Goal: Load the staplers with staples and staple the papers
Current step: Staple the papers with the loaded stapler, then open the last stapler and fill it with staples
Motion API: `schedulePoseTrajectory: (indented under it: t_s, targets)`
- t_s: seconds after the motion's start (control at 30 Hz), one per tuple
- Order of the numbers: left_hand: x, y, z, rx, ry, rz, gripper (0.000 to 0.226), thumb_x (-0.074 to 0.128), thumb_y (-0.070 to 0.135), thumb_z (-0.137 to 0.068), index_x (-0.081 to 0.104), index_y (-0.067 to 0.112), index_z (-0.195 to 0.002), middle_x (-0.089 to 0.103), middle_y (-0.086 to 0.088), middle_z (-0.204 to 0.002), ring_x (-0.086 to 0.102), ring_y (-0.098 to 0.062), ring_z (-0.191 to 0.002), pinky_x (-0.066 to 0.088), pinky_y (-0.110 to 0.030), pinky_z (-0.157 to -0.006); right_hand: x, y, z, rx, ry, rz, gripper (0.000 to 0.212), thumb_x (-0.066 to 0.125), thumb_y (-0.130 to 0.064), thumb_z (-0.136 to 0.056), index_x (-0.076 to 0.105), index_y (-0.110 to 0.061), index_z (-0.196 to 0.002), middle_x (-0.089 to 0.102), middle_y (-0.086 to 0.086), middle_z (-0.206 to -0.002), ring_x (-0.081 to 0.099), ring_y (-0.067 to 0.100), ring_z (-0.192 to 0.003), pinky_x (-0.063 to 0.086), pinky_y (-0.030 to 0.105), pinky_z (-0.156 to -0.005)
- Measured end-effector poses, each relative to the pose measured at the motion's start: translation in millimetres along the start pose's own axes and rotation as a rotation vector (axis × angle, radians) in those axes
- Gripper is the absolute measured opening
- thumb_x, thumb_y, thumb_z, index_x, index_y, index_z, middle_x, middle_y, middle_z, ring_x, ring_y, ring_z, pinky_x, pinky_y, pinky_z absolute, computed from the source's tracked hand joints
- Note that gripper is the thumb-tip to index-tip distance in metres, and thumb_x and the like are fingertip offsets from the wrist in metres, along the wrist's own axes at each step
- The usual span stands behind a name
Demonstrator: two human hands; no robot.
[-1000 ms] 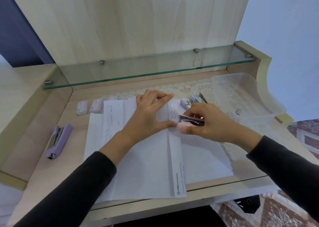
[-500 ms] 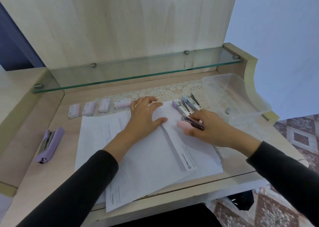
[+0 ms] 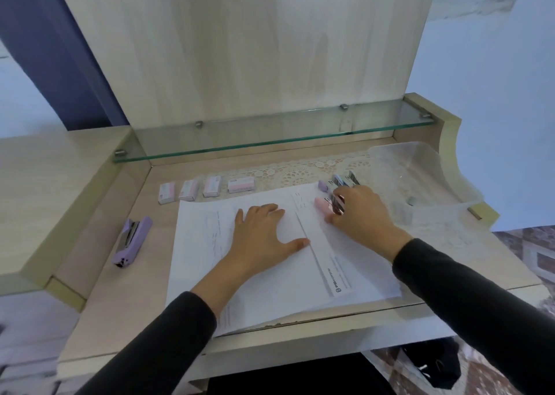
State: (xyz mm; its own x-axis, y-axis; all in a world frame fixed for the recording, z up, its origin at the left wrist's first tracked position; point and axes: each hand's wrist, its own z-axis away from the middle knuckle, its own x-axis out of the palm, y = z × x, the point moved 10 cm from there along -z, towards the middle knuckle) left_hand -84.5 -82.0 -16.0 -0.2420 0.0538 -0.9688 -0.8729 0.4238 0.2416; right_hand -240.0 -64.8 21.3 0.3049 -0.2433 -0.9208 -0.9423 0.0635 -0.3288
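- At 1 o'clock on the papers point(image 3: 285, 274), the right hand point(image 3: 360, 217) grips the pink stapler point(image 3: 322, 203), with its fingers curled over the top at the sheets' far right corner.
- The left hand point(image 3: 261, 232) lies flat near the middle of the stack. Its fingers are straight and its thumb points toward 3 o'clock, pinning the sheets to the desk point(image 3: 156, 259).
- My judgement is that the step in hand is stapling that corner.
- To do it well, hold the left palm down so the layers cannot fan.
- Slide the stapler's mouth fully over every sheet edge and square it to the corner. Then squeeze straight down in 1 firm stroke.
- The top sheet sits skewed against those beneath, so a staple set too near the edge could miss a layer.
- I cannot tell whether the sheets are already inside the stapler's mouth, because the hand hides it.
- Other staplers point(image 3: 338, 181) lie together just beyond the right hand, toward 12 o'clock.
- A purple stapler point(image 3: 132, 241) lies well apart at 9 o'clock, and 4 staple boxes point(image 3: 211, 186) line up at 11 o'clock.
- Both forearms, in dark sleeves, reach in from 6 o'clock, and the right one angles inward.
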Motion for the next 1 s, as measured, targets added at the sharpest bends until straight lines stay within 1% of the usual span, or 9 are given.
schedulePoseTrajectory:
  t_s: [0.1, 0.23, 0.37, 0.47, 0.63, 0.77, 0.83, 0.93, 1.0]
  targets:
    - [-0.1, -4.2, 1.8, 0.036, -0.028, 0.061, 0.078, 0.048, 0.066, -0.079, 0.031, 0.022, -0.141, 0.025, 0.007, -0.15, 0.016, -0.013, -0.137, -0.001, -0.044, -0.115, 1.3, 7.3, -4.1, 0.051, -0.026, 0.056, 0.033, 0.054, -0.043, -0.085, 0.057, -0.012, -0.094, 0.055, 0.012, -0.097, 0.047, 0.023, -0.076, 0.034, 0.026, -0.064]
    - [-0.8, -4.0, 3.4, 0.078, -0.041, 0.084, 0.074, 0.047, 0.063, -0.081, 0.031, 0.023, -0.141, 0.024, 0.006, -0.15, 0.017, -0.012, -0.138, -0.003, -0.042, -0.115, -0.6, 8.3, -1.6, 0.08, -0.059, 0.136, 0.05, 0.06, -0.046, -0.082, 0.05, -0.016, -0.121, 0.05, 0.012, -0.119, 0.055, 0.028, -0.097, 0.04, 0.028, -0.074]
    - [-17.9, -10.0, 5.0, 0.074, 0.033, 0.286, 0.059, 0.052, 0.05, -0.086, 0.041, 0.021, -0.136, 0.036, 0.006, -0.145, 0.029, -0.011, -0.133, 0.015, -0.035, -0.115, -12.6, -27.4, 11.8, -0.177, 0.034, 0.068, 0.026, 0.054, -0.031, -0.089, 0.064, -0.022, -0.112, 0.062, -0.003, -0.113, 0.056, 0.016, -0.103, 0.04, 0.025, -0.075]
    - [-39.3, -28.6, 7.5, 0.05, 0.155, 0.324, 0.044, 0.054, 0.043, -0.088, 0.053, 0.02, -0.126, 0.048, 0.005, -0.136, 0.038, -0.012, -0.127, 0.023, -0.025, -0.108, 1.8, -48.6, 24.4, -0.347, -0.055, 0.046, 0.023, 0.053, -0.029, -0.089, 0.067, -0.025, -0.108, 0.064, -0.01, -0.116, 0.057, 0.009, -0.106, 0.041, 0.022, -0.082]
    - [-75.9, -96.5, 27.8, -0.127, 0.377, 0.33, 0.026, 0.059, 0.029, -0.088, 0.065, 0.015, -0.108, 0.061, 0.0, -0.119, 0.049, -0.017, -0.115, 0.031, -0.024, -0.098, 18.7, -45.0, 31.4, -0.373, -0.037, 0.054, 0.024, 0.052, -0.034, -0.09, 0.067, -0.03, -0.108, 0.062, -0.018, -0.117, 0.048, 0.008, -0.114, 0.029, 0.017, -0.078]
    - [-96.0, -141.7, 52.7, -0.244, 0.46, 0.274, 0.011, 0.057, 0.012, -0.087, 0.067, 0.01, -0.09, 0.063, -0.006, -0.093, 0.057, -0.02, -0.084, 0.037, -0.015, -0.073, 15.7, -41.5, 38.1, -0.401, 0.1, 0.001, 0.015, 0.066, -0.023, -0.081, 0.073, -0.025, -0.093, 0.071, -0.011, -0.1, 0.061, 0.021, -0.094, 0.041, 0.024, -0.075]
    - [-97.5, -158.9, 65.0, -0.268, 0.476, 0.241, 0.011, 0.056, 0.004, -0.084, 0.065, 0.008, -0.081, 0.06, -0.01, -0.08, 0.054, -0.023, -0.072, 0.043, -0.023, -0.067, 15.9, -41.0, 42.5, -0.422, 0.155, -0.017, 0.014, 0.071, -0.02, -0.076, 0.074, -0.024, -0.089, 0.073, -0.011, -0.094, 0.061, 0.022, -0.08, 0.041, 0.022, -0.067]
    - [-91.4, -184.3, 78.3, -0.328, 0.475, 0.083, 0.016, 0.058, 0.004, -0.083, 0.066, -0.006, -0.092, 0.065, -0.02, -0.091, 0.057, -0.036, -0.087, 0.048, -0.039, -0.077, 17.8, -40.0, 42.9, -0.42, 0.168, -0.028, 0.012, 0.067, -0.022, -0.079, 0.073, -0.025, -0.089, 0.072, -0.011, -0.097, 0.059, 0.02, -0.079, 0.041, 0.022, -0.065]
    - [-84.2, -190.4, 83.7, -0.36, 0.439, 0.024, 0.015, 0.056, 0.004, -0.083, 0.062, -0.009, -0.085, 0.061, -0.021, -0.079, 0.056, -0.039, -0.077, 0.044, -0.037, -0.064, 18.0, -39.5, 42.7, -0.418, 0.17, -0.025, 0.011, 0.066, -0.023, -0.081, 0.072, -0.025, -0.089, 0.071, -0.009, -0.098, 0.06, 0.021, -0.084, 0.045, 0.026, -0.067]
